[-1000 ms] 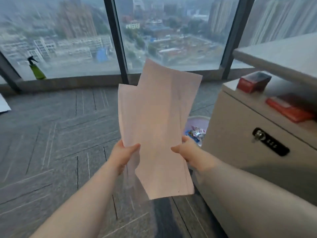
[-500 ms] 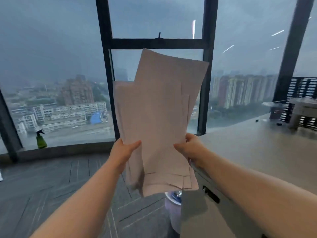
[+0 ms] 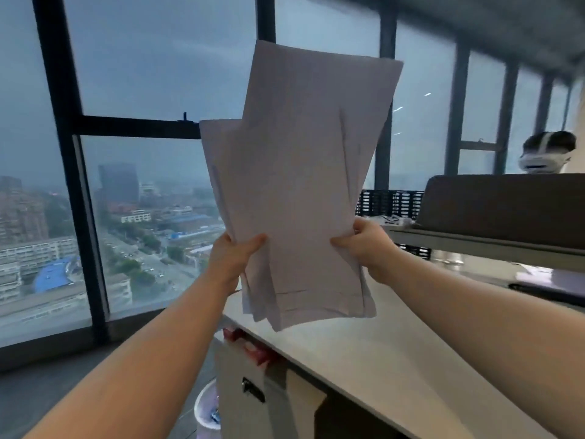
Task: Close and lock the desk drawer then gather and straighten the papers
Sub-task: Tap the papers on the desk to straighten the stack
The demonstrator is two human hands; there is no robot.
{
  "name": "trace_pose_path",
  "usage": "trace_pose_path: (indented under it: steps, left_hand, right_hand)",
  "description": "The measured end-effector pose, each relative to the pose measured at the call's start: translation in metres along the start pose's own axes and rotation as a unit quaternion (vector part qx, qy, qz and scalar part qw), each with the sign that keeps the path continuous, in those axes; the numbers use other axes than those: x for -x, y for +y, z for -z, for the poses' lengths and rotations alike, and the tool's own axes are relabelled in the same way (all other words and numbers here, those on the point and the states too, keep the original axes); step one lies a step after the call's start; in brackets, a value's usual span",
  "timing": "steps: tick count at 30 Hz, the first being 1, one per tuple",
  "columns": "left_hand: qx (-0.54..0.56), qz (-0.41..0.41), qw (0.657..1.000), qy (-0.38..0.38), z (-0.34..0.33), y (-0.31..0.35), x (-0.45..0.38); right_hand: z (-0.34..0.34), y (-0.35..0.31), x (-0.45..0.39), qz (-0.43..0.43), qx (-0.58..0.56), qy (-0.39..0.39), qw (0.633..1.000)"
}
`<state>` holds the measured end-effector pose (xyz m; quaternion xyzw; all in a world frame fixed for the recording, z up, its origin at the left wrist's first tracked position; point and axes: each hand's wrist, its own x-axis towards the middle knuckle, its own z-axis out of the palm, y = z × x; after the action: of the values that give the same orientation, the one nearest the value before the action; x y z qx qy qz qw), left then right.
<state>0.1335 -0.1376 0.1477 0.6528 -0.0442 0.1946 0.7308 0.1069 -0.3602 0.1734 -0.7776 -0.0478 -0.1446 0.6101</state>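
I hold a loose, fanned stack of white papers [image 3: 297,185] upright in the air in front of the window. My left hand [image 3: 232,259] grips the stack's left edge and my right hand [image 3: 364,245] grips its right edge, thumbs toward me. The sheets are uneven, with one tilted to the right above the others. Below the papers stands the beige drawer cabinet [image 3: 234,407] under the desk, its black lock plate [image 3: 253,389] on the front. The drawer front looks shut.
A light desk top [image 3: 395,359] runs from below the papers to the right. A dark partition [image 3: 506,201] and a shelf stand on it, with a person behind. A lined bin [image 3: 207,413] sits on the floor left of the cabinet. Red items [image 3: 250,346] lie on the cabinet.
I have raised the papers higher and to the right, over the desk's corner. The view has swung up and right; both hands keep their grip.
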Motion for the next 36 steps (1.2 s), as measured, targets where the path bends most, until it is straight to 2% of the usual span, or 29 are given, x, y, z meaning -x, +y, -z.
trace_pose_path:
  steps: [5, 12, 15, 25, 32, 36]
  left_hand:
    - [0.029, 0.014, 0.999, -0.04, -0.106, -0.019, 0.014]
    - [0.048, 0.035, 0.992, -0.108, -0.185, -0.05, 0.024]
    - [0.042, 0.036, 0.99, -0.131, -0.198, -0.059, 0.023]
    - [0.052, 0.038, 0.985, -0.162, -0.198, -0.067, 0.008]
    - [0.096, 0.111, 0.97, -0.193, -0.204, -0.058, 0.007]
    - [0.084, 0.07, 0.975, -0.192, -0.214, -0.056, 0.014]
  right_hand:
    - [0.095, 0.023, 0.005, 0.012, 0.009, 0.06, 0.998]
    - [0.151, 0.067, 0.005, -0.016, -0.003, 0.134, 0.991]
    - [0.161, 0.081, 0.001, -0.027, -0.006, 0.157, 0.987]
    - [0.172, 0.093, -0.012, -0.042, -0.045, 0.151, 0.987]
    - [0.173, 0.089, -0.018, -0.035, -0.081, 0.142, 0.986]
    - [0.171, 0.089, -0.02, -0.023, -0.078, 0.151, 0.985]
